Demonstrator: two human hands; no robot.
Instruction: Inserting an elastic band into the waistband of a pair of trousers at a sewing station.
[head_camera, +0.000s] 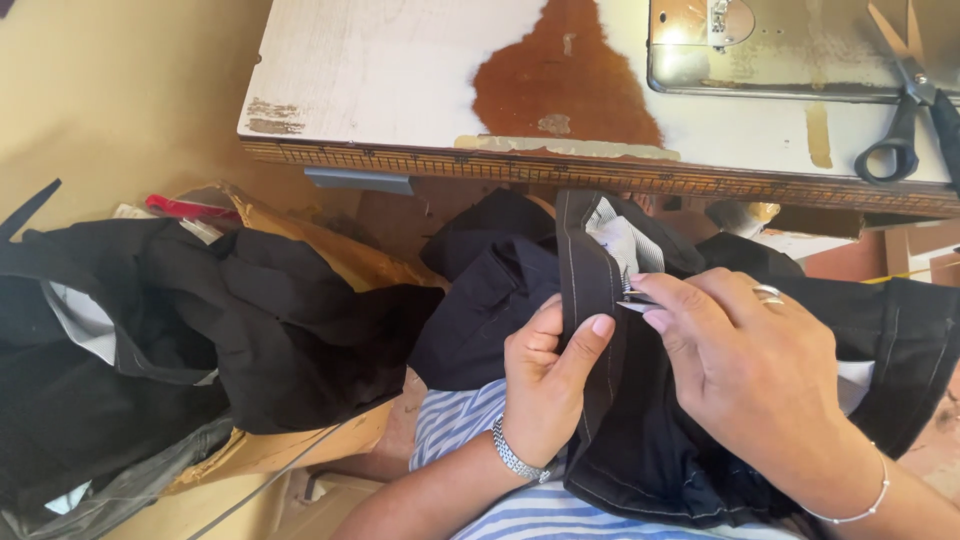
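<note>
A dark garment (640, 420) with pale stitching lies across the lap at lower centre. The left hand (545, 375) pinches its seamed band, fingers closed on the cloth. The right hand (745, 360) holds a small metal tool (632, 300) against the band, fingers tight around it. More dark fabric (150, 330) is heaped at left. Scissors (905, 95) rest on the counter (400, 70) at upper right.

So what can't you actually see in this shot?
- Small metal tool: mostly hidden by the right hand, head view; its kind is unclear.
- Scissors: tips cut off by the top edge.
- Dark garment: its lower part is covered by both hands; left hand pinches the seam.
</note>
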